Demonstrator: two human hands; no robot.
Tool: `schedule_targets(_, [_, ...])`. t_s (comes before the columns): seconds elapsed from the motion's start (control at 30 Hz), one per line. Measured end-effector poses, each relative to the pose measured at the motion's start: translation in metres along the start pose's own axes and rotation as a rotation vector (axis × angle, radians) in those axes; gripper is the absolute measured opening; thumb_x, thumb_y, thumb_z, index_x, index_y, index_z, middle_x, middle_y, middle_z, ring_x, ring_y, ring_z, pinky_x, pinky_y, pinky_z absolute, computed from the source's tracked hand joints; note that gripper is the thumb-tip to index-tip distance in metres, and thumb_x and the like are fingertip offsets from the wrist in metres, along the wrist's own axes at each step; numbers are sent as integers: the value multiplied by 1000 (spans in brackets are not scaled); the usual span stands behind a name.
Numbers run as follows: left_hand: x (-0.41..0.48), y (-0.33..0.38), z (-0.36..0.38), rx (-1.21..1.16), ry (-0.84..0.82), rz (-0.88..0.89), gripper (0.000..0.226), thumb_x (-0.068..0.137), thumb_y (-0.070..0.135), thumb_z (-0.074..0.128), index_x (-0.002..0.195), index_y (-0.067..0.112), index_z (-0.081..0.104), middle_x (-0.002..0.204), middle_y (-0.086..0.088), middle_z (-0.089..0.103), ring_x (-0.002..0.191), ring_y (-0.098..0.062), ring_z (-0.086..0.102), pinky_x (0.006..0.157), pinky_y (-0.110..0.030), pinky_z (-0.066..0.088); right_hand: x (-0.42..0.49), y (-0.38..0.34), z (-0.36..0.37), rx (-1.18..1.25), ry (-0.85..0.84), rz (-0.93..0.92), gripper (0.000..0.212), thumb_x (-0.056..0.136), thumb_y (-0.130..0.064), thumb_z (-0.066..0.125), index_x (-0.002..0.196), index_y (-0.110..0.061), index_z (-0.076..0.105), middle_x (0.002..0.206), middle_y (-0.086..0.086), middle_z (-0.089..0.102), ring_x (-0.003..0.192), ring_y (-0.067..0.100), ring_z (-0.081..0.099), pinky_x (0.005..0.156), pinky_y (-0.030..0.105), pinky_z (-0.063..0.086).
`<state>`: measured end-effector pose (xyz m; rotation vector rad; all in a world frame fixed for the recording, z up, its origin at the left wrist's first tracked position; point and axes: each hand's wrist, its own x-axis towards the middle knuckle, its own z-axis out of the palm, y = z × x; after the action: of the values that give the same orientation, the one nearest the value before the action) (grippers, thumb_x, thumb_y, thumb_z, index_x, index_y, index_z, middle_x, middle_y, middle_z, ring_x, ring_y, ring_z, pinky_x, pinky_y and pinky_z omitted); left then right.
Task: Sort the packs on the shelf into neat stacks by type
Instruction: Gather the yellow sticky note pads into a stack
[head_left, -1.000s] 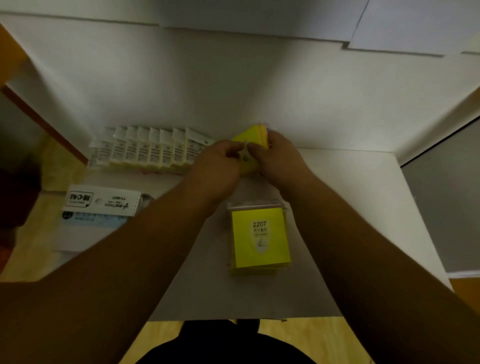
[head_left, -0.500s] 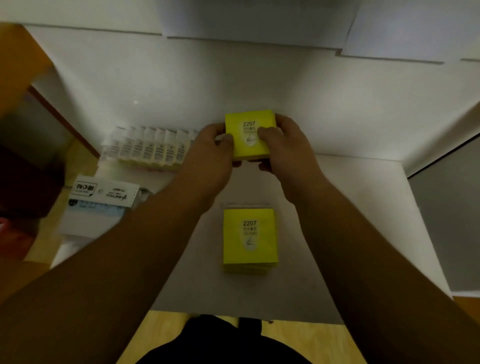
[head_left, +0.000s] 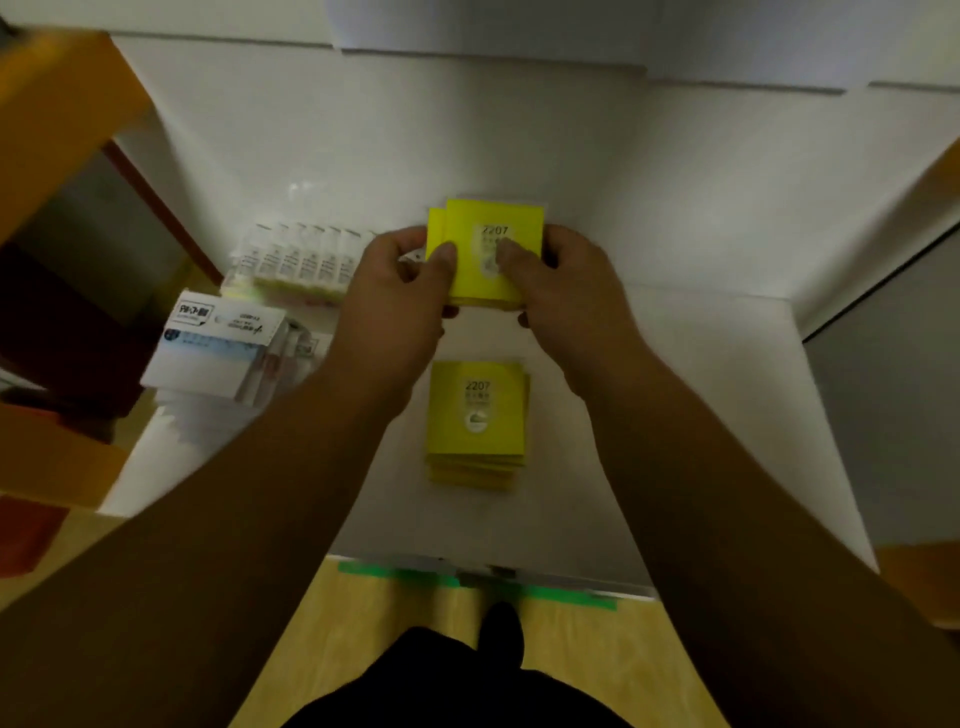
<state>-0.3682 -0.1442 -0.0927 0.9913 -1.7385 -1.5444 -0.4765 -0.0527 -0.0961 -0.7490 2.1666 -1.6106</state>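
Observation:
Both hands hold a small bundle of yellow packs (head_left: 480, 249) marked 2207 above the white shelf (head_left: 701, 415). My left hand (head_left: 400, 296) grips the bundle's left edge, thumb on the front face. My right hand (head_left: 566, 291) grips the right side, thumb on the label. The packs in the bundle sit slightly offset from one another. Below them, a stack of the same yellow packs (head_left: 477, 423) lies flat on the shelf between my forearms. A row of small white-topped packs (head_left: 298, 260) stands at the back left.
White and blue boxed packs (head_left: 218, 343) lie piled at the shelf's left edge. White walls close the shelf at the back and right. Green tape (head_left: 478, 579) marks the front edge above a wooden floor.
The held yellow bundle has been raised and turned face up towards me, and its packs have slid slightly apart. The view has shifted, so the shelf looks lower in frame.

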Motion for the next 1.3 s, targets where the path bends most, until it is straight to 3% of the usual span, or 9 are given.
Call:
schedule_targets(0.27, [-47, 12, -35, -53, -81, 49, 25, 100, 33, 52, 124, 29, 50, 98, 7, 68, 70, -7, 68, 56, -23, 53, -68, -31, 1, -75, 92, -22, 22, 99, -36, 57, 108, -20, 69, 97, -4, 71, 86, 11, 67, 74, 30, 54])
schedule_targets(0.4, [-69, 1, -71, -123, -92, 42, 38, 96, 27, 60, 132, 30, 47, 107, 0, 68, 82, -14, 71, 58, -24, 54, -111, -33, 26, -11, 121, 23, 27, 101, -31, 52, 98, -9, 67, 82, 4, 66, 63, 17, 58, 53, 26, 46])
schedule_targets(0.6, [-90, -18, -104, -204, 22, 16, 38, 99, 17, 55, 134, 28, 46, 113, -1, 67, 75, -13, 71, 56, -26, 52, -144, -24, 32, 190, 252, 135, 24, 99, -29, 55, 83, -15, 67, 79, 5, 65, 66, 18, 52, 54, 26, 38])
schedule_targets(0.7, [-95, -21, -117, -225, 94, -14, 44, 100, 17, 52, 142, 27, 42, 115, -1, 67, 80, -12, 72, 58, -24, 52, -145, -16, 22, 180, 310, 179, 16, 99, -25, 58, 89, -16, 67, 83, 4, 69, 64, 15, 58, 50, 24, 43])
schedule_targets(0.77, [-97, -20, -124, -243, 124, -25, 44, 101, 17, 50, 142, 27, 41, 115, 0, 66, 83, -13, 72, 59, -24, 52, -141, -8, 21, 150, 328, 184, 14, 97, -25, 62, 102, -16, 71, 91, 4, 74, 73, 17, 69, 63, 33, 58])
schedule_targets(0.87, [-99, -21, -129, -240, 138, -19, 43, 102, 16, 48, 143, 25, 40, 115, 0, 66, 83, -14, 72, 60, -25, 53, -131, 1, 24, 29, 334, 159, 21, 91, -31, 67, 107, -18, 71, 88, 1, 73, 79, 18, 72, 82, 47, 60])
schedule_targets(1.0, [-105, -26, -123, -206, 131, -26, 43, 102, 14, 47, 144, 23, 40, 116, -1, 64, 80, -13, 71, 57, -23, 53, -121, 10, 24, -155, 320, 123, 26, 91, -38, 66, 112, -22, 67, 79, -10, 63, 80, 18, 69, 81, 44, 59])
schedule_targets(1.17, [-110, -32, -104, -158, 72, -59, 44, 102, 16, 47, 145, 25, 38, 114, 3, 63, 81, -10, 70, 62, -27, 55, -118, 23, 19, -360, 322, 91, 34, 93, -46, 62, 113, -18, 67, 90, -2, 68, 83, 19, 66, 75, 30, 50])
schedule_targets(1.3, [-118, -33, -91, -114, 2, -34, 45, 102, 15, 48, 145, 25, 39, 108, 4, 67, 82, -11, 71, 66, -28, 57, -118, 29, 17, -429, 304, 61, 40, 93, -51, 58, 115, -19, 66, 95, 4, 68, 87, 20, 64, 72, 27, 42])
